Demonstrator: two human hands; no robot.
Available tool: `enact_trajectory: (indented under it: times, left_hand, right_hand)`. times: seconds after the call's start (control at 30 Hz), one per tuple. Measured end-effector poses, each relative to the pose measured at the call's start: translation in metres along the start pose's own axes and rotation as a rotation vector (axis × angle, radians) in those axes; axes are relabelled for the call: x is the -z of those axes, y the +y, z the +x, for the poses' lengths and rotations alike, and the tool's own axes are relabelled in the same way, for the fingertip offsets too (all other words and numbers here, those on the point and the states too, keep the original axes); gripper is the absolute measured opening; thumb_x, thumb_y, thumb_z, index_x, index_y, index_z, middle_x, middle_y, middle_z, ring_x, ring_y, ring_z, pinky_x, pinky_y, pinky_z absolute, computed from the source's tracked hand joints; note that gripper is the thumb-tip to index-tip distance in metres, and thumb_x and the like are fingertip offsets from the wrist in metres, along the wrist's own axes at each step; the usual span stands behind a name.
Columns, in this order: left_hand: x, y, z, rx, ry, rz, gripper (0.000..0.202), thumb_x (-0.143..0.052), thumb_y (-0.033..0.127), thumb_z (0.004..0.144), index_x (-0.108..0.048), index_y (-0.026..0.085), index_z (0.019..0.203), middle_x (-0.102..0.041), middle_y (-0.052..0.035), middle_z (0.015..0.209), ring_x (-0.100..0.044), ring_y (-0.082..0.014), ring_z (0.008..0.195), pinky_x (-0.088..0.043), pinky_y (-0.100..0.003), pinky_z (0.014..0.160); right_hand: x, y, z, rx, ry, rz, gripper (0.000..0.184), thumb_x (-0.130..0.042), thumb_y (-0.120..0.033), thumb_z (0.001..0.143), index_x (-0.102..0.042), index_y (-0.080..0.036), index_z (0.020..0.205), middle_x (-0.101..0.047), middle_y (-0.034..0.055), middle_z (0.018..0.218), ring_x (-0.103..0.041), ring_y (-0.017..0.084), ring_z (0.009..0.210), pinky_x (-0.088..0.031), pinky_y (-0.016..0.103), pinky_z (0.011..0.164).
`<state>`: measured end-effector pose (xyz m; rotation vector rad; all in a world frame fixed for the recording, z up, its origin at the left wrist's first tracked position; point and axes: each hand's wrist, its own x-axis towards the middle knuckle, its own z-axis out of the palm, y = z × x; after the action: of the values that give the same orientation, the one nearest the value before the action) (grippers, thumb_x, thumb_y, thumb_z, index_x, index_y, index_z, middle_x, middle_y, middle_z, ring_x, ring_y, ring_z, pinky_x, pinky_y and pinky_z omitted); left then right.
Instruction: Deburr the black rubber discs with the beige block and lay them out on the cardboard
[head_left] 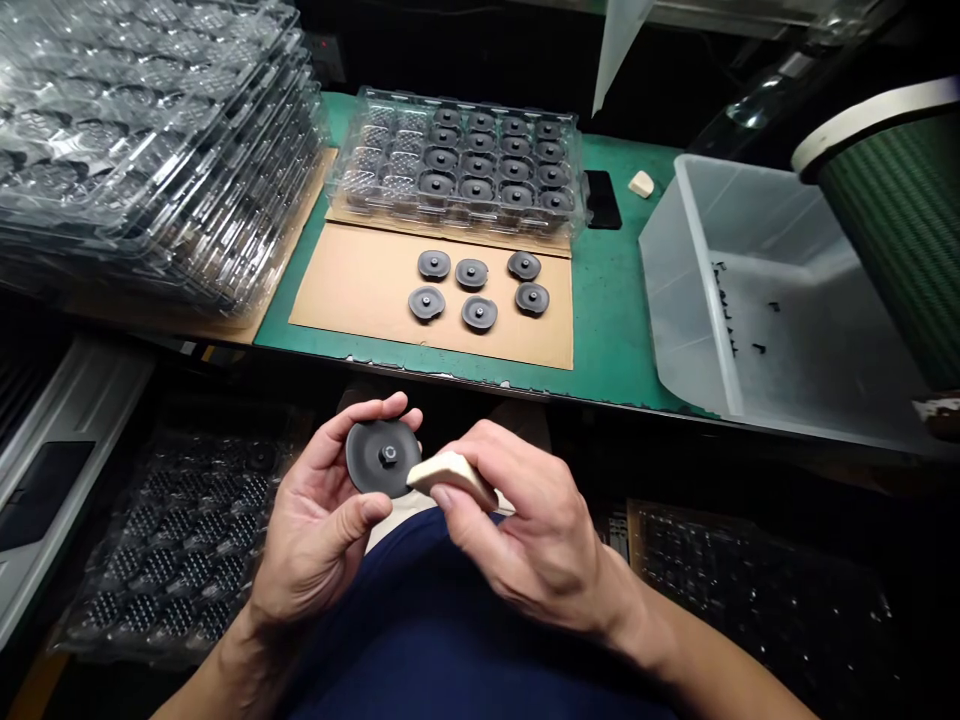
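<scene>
My left hand pinches a black round disc with a small hub at its centre, held over my lap below the table edge. My right hand grips a cream-coloured wedge-shaped tool, and its tip touches the disc's lower right rim. Several more black discs lie loose on a cardboard sheet on the green table. Behind them stands a clear plastic tray, partly filled with the same discs.
A tall stack of clear trays fills the left of the table. A translucent bin sits at the right beside a green cylinder. A second cream wedge and a black phone lie behind. Trays of parts rest low at both sides.
</scene>
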<state>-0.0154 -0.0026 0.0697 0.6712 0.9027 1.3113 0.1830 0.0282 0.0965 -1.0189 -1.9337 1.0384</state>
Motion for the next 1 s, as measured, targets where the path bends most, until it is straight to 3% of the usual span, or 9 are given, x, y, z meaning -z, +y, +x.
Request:
enact_trajectory:
  times: [0.1, 0.23, 0.4, 0.53, 0.67, 0.77, 0.9, 1.0]
  left_hand:
    - [0.0, 0.0, 0.0, -0.005, 0.01, -0.003, 0.054, -0.083, 0.019, 0.086, -0.066, 0.024, 0.137, -0.057, -0.0117, 0.155, -0.053, -0.0346, 0.144, -0.051, -0.038, 0.117]
    - [0.0, 0.001, 0.001, 0.013, 0.018, -0.009, 0.055, -0.083, 0.022, 0.086, -0.067, 0.025, 0.138, -0.057, -0.0113, 0.156, -0.055, -0.0344, 0.143, -0.051, -0.038, 0.116]
    - [0.004, -0.001, 0.002, 0.021, 0.076, -0.002, 0.057, -0.086, 0.022, 0.083, -0.069, 0.023, 0.138, -0.063, -0.0112, 0.149, -0.058, -0.0308, 0.139, -0.052, -0.031, 0.113]
    - [0.005, -0.002, 0.001, 0.057, 0.045, -0.044, 0.059, -0.084, 0.024, 0.085, -0.068, 0.026, 0.141, -0.072, -0.0099, 0.135, -0.064, -0.0297, 0.133, -0.054, -0.034, 0.112]
    - [0.004, -0.003, 0.0, 0.097, 0.056, -0.08, 0.052, -0.079, 0.026, 0.09, -0.068, 0.025, 0.141, -0.075, -0.0106, 0.131, -0.069, -0.0275, 0.124, -0.055, -0.033, 0.11]
    - [0.004, -0.002, 0.0, 0.174, 0.086, -0.119, 0.044, -0.073, 0.032, 0.095, -0.07, 0.023, 0.138, -0.075, -0.0117, 0.128, -0.074, -0.0247, 0.114, -0.06, -0.029, 0.101]
    - [0.006, -0.003, 0.002, 0.252, 0.077, -0.117, 0.042, -0.072, 0.035, 0.095, -0.073, 0.021, 0.134, -0.077, -0.0115, 0.12, -0.076, -0.0224, 0.097, -0.065, -0.03, 0.09]
    - [0.005, -0.004, 0.003, 0.257, 0.117, -0.131, 0.039, -0.071, 0.034, 0.096, -0.074, 0.019, 0.133, -0.079, -0.0113, 0.115, -0.076, -0.0203, 0.095, -0.065, -0.028, 0.089]
  right_hand:
    - [-0.001, -0.001, -0.001, -0.001, 0.044, -0.047, 0.009, -0.057, -0.014, 0.1, -0.065, -0.015, 0.095, -0.051, 0.0017, 0.083, -0.047, 0.013, 0.072, -0.04, 0.03, 0.066]
    - [-0.004, 0.001, -0.001, -0.012, 0.01, 0.011, 0.008, -0.058, -0.016, 0.1, -0.065, -0.015, 0.096, -0.051, 0.0016, 0.083, -0.046, 0.013, 0.07, -0.039, 0.03, 0.063]
    - [-0.006, 0.007, 0.005, -0.041, 0.101, -0.021, 0.01, -0.058, -0.017, 0.101, -0.067, -0.015, 0.097, -0.049, 0.0011, 0.081, -0.045, 0.013, 0.07, -0.038, 0.031, 0.065]
    - [-0.004, 0.006, 0.007, -0.045, -0.021, 0.109, 0.014, -0.059, -0.021, 0.101, -0.063, -0.016, 0.089, -0.05, 0.0007, 0.079, -0.045, 0.013, 0.068, -0.038, 0.03, 0.063]
    - [-0.001, 0.006, 0.006, -0.036, 0.018, -0.007, 0.009, -0.058, -0.017, 0.101, -0.065, -0.016, 0.095, -0.053, 0.0014, 0.084, -0.048, 0.013, 0.072, -0.039, 0.03, 0.067]
    - [0.001, 0.009, 0.005, -0.025, -0.095, -0.003, 0.011, -0.059, -0.019, 0.1, -0.063, -0.017, 0.091, -0.051, 0.0005, 0.08, -0.046, 0.012, 0.068, -0.037, 0.03, 0.064]
    - [-0.001, 0.012, 0.004, -0.001, -0.008, -0.193, 0.01, -0.055, -0.019, 0.103, -0.064, -0.017, 0.1, -0.056, 0.0035, 0.091, -0.05, 0.014, 0.076, -0.038, 0.031, 0.068]
    - [-0.003, 0.011, 0.003, -0.062, -0.054, -0.176, 0.013, -0.056, -0.02, 0.101, -0.059, -0.017, 0.088, -0.051, 0.0011, 0.082, -0.046, 0.013, 0.07, -0.036, 0.031, 0.065]
